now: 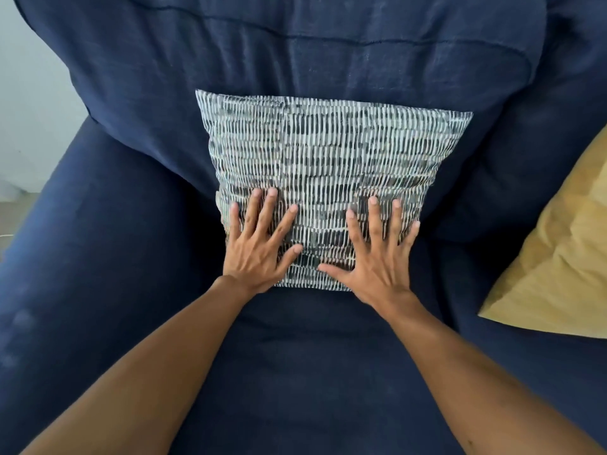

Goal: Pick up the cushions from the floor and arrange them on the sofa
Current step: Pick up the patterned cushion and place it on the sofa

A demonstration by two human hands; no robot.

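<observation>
Deep navy fabric sofa (108,290) fills pretty much everything, pale wall at the left edge. Your square cushion with the grey-and-white dashed print (328,159) leans on the backrest mid-seat. Left hand (259,244) and right hand (377,257) lie flat, fingers spread, on its lower half. Mustard yellow cushion (558,257) sits at the seat's right edge.

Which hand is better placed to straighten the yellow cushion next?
The right hand: it lies flat on the patterned cushion on the side nearer the yellow cushion; the left hand is farther.
</observation>
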